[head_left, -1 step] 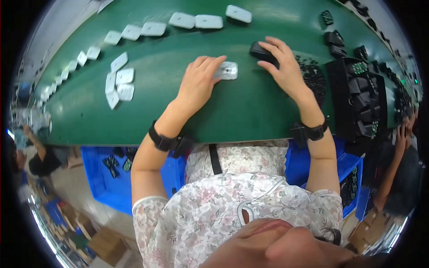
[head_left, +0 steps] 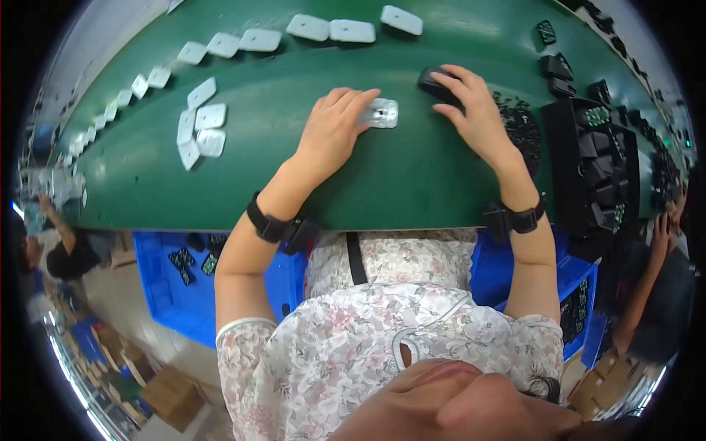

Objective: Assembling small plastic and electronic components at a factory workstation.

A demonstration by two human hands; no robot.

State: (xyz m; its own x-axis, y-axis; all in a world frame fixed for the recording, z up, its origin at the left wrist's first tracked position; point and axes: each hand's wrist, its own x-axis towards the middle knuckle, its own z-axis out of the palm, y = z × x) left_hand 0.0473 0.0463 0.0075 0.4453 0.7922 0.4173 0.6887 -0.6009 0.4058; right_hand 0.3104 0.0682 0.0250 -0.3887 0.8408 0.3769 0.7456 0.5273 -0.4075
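My left hand (head_left: 334, 131) is closed over the left end of a small, silvery-white rectangular piece (head_left: 384, 113) with a dark spot in its middle. That piece lies on the green tabletop, its right end showing past my fingers. To the right, the fingers of my right hand (head_left: 474, 110) curl over a black box-shaped casing (head_left: 434, 82), with the thumb by its near side. My palm side is hidden, so how firmly each hand grips does not show.
White rounded rectangular pieces (head_left: 353, 31) run in a curved row along the far side; several more (head_left: 211, 116) cluster left. Right of my hand lie a heap of small black parts (head_left: 518, 128) and a black bin (head_left: 562, 169) of casings. Blue crates (head_left: 165, 287) stand below the table edge.
The whole view has shifted slightly. Both hands keep the same pose on the same pieces.
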